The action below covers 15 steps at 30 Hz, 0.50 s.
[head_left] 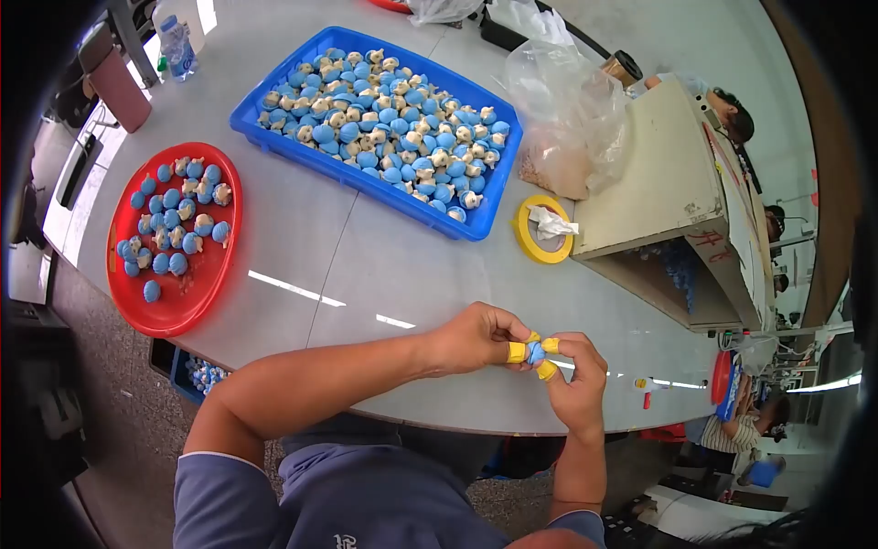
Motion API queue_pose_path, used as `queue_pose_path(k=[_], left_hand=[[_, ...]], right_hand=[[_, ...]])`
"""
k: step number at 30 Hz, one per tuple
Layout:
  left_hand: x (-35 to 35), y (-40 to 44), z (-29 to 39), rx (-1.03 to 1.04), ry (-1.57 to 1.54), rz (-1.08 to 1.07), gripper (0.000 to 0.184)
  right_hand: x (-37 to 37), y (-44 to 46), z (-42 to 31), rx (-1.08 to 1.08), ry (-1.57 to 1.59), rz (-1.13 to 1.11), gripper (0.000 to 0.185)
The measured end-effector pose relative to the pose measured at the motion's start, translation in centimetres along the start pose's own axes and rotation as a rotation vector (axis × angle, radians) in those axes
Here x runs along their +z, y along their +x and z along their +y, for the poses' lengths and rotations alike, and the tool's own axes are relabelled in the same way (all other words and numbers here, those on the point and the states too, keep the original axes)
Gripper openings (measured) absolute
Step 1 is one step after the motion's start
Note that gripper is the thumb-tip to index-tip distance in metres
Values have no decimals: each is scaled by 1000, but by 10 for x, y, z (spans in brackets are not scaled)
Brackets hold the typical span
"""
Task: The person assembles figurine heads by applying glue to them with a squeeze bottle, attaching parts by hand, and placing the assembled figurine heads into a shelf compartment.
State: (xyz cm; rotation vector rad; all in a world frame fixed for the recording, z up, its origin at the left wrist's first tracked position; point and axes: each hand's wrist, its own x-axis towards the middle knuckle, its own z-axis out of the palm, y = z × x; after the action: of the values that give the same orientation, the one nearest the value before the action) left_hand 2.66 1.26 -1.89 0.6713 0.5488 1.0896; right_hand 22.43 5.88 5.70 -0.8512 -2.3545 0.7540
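A small blue figurine piece (537, 352) is pinched between my two hands above the grey table. My left hand (471, 340) grips it from the left with thumb and finger, and my right hand (581, 380) grips it from the right. Yellow tape wraps the fingertips of both hands and hides part of the piece. Many similar blue and cream figurines (384, 119) fill a blue tray (366, 188) beyond my hands. To the left, a red round tray (169, 316) carries several more of them, spaced apart.
A yellow tape roll (526, 240) with white paper on it lies beside a box-like wooden stand (640, 220). Behind are clear plastic bags (567, 101). A pink flask (119, 91) and a water bottle (178, 50) stand at far left. Other people sit at right.
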Motion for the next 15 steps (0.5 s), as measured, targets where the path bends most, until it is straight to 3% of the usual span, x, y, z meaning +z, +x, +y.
queue_pose_path(k=[15], left_hand=[[4,-1,1,-20,62,77,23]], right_hand=[[-5,7,-3,-37,-117,-114,18]])
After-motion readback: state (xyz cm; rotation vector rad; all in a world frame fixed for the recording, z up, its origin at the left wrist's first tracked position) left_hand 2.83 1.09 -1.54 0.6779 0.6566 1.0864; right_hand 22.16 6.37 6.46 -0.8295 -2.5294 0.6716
